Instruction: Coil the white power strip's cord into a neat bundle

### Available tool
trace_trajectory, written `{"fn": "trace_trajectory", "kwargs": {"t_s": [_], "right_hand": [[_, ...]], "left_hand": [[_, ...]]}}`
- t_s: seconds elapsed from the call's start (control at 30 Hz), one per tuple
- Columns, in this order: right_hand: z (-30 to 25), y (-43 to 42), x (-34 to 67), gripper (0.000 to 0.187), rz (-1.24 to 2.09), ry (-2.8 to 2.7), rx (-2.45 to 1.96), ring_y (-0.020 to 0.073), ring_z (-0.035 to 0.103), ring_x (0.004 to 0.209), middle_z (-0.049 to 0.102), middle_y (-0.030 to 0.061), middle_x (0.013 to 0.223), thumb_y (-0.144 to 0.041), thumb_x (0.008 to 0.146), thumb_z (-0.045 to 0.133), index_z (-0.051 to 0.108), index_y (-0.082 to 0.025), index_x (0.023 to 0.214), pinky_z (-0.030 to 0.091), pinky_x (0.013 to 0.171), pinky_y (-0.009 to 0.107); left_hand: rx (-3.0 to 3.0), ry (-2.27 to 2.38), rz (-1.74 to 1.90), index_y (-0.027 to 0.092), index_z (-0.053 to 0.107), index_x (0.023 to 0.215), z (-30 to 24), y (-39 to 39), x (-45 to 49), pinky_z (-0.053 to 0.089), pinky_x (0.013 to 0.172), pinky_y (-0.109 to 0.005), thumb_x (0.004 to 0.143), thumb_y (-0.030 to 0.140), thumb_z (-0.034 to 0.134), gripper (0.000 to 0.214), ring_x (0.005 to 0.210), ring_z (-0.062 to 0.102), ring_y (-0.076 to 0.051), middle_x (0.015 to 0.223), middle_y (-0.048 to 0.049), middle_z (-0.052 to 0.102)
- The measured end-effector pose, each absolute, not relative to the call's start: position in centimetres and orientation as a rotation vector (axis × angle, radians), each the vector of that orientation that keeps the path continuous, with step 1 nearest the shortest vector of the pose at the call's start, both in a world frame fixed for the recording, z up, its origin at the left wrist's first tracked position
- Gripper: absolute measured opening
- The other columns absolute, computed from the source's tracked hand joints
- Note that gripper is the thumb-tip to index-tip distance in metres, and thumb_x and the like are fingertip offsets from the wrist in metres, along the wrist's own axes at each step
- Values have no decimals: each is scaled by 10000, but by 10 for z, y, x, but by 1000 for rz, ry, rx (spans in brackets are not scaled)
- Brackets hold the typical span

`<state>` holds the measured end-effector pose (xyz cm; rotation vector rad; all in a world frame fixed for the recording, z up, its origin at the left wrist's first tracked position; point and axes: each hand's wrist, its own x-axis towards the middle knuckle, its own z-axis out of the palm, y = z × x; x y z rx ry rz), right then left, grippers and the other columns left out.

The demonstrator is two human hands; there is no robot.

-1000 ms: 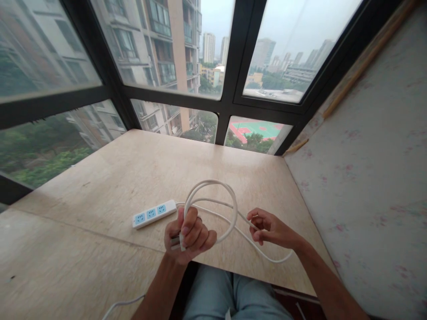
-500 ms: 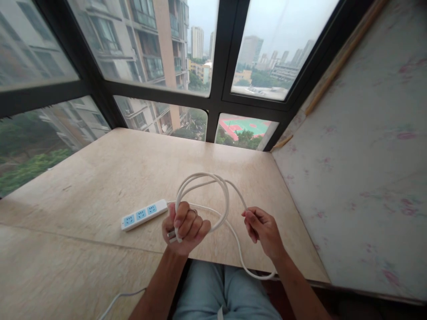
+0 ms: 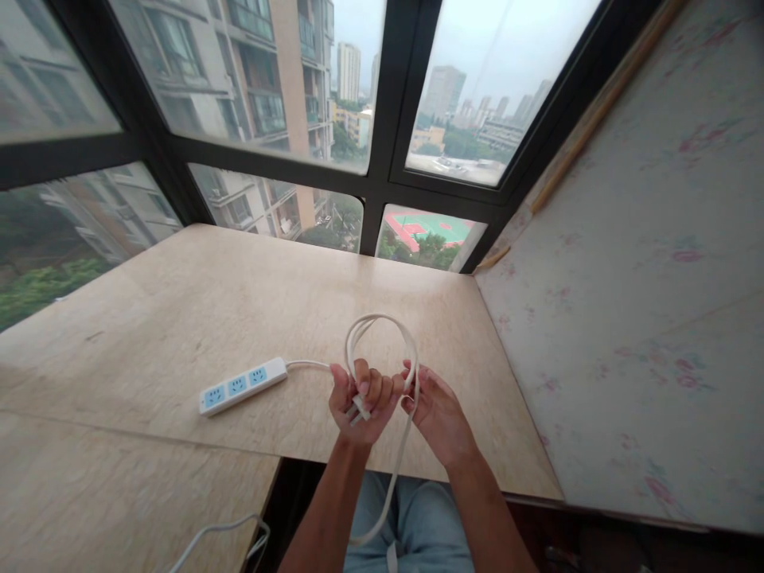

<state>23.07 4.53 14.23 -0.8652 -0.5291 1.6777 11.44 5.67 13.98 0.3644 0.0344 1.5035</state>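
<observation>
A white power strip [image 3: 243,385] with three blue sockets lies on the beige table [image 3: 179,318], left of my hands. Its white cable [image 3: 382,330] runs right and rises in a coil of loops above my hands. My left hand [image 3: 361,402] is closed round the bottom of the coil, with the plug showing under its fingers. My right hand [image 3: 435,410] is closed on the cable at the coil's right side, touching my left hand. A slack length of cable hangs down between my forearms toward my lap.
Dark-framed windows [image 3: 382,159] stand along the table's far edge. A pale flowered wall [image 3: 626,278] closes the right side. Another white cord [image 3: 215,537] trails over the near table edge at lower left. My knees in light jeans [image 3: 411,533] are below the edge.
My right hand has swung left with the cable and now meets my left hand at the coil. The loose loop that lay on the table at right now hangs off the edge.
</observation>
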Motion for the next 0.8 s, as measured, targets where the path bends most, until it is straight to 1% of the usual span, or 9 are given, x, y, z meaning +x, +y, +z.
{"fn": "trace_trajectory", "kwargs": {"t_s": [0.1,0.2,0.27,0.37,0.43,0.5,0.57,0.7,0.8], "right_hand": [[135,50,233,303,1677,-568,-838,133,567,718,618,5,765,-373,758,736,679,-184,988,475,657,248],[128,57,234,264,1601,-539,-848,127,576,700,636,-8,758,-349,748,743,688,-200,958,481,685,254],[123,62,235,251,1571,-480,-853,123,591,698,647,-17,747,-341,728,761,692,-208,929,486,695,248],[117,68,239,251,1560,-435,-846,143,630,771,690,-3,820,-350,724,763,692,-211,921,499,743,265],[116,70,243,257,1550,-460,-831,167,644,845,710,16,910,-360,732,754,686,-210,929,505,778,288],[117,72,246,255,1534,-504,-814,193,648,897,713,34,949,-369,742,743,680,-204,926,510,794,316],[117,75,250,248,1518,-524,-802,211,651,912,712,42,949,-374,751,731,673,-202,920,518,793,338],[114,81,261,292,1492,-480,-780,216,658,901,701,37,970,-351,731,752,641,-215,964,532,782,354],[108,83,268,346,1497,-470,-779,212,660,897,690,39,970,-327,711,774,617,-210,996,533,785,351]], "left_hand": [[296,123,1523,178,317,542,137,61,124,335,537,-278,922,599,367,569,359,259,-82,379,69,236],[237,201,1545,175,371,548,133,66,135,383,582,-287,948,528,385,534,374,299,-79,392,66,293],[210,233,1543,175,422,555,130,71,143,431,643,-303,944,501,423,508,416,376,-84,431,55,364],[151,315,1543,166,503,573,127,77,157,481,769,-322,906,496,510,469,624,566,-112,622,14,544],[117,392,1575,158,551,606,123,79,168,494,800,-310,868,493,576,426,773,628,-137,785,-8,619],[110,492,1615,153,587,658,118,80,178,505,773,-281,838,487,620,380,821,650,-149,858,-19,649],[114,600,1627,149,611,718,113,81,187,511,721,-256,817,484,647,351,801,665,-154,843,-35,666],[89,679,1572,129,631,796,103,84,198,519,659,-243,760,475,712,357,769,679,-170,836,-80,690],[57,687,1539,132,652,885,99,87,203,527,650,-243,726,462,747,379,760,678,-170,857,-86,693]]}}
